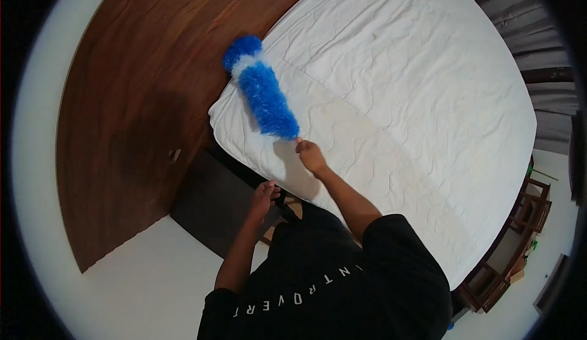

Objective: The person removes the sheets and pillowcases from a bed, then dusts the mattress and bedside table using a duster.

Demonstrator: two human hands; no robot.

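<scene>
My right hand (pixel 312 158) is closed around the handle end of a fluffy duster (pixel 266 98), blue with a white band near its tip. The duster stretches away from me over the corner of a mattress (pixel 391 95) with a white quilted cover. Its tip overlaps the brown wooden headboard panel (pixel 140 83); whether it touches the wood I cannot tell. Near the mattress edge, my left hand (pixel 264 200) is raised with nothing visible in it, its fingers loosely bent and partly apart.
A dark bedside unit (pixel 208 199) stands between the headboard and me, by the mattress corner. Grey curtains (pixel 520 22) hang at the far right. Wooden shelving (pixel 513 242) with small items stands beyond the bed. Pale floor (pixel 153 279) shows at lower left.
</scene>
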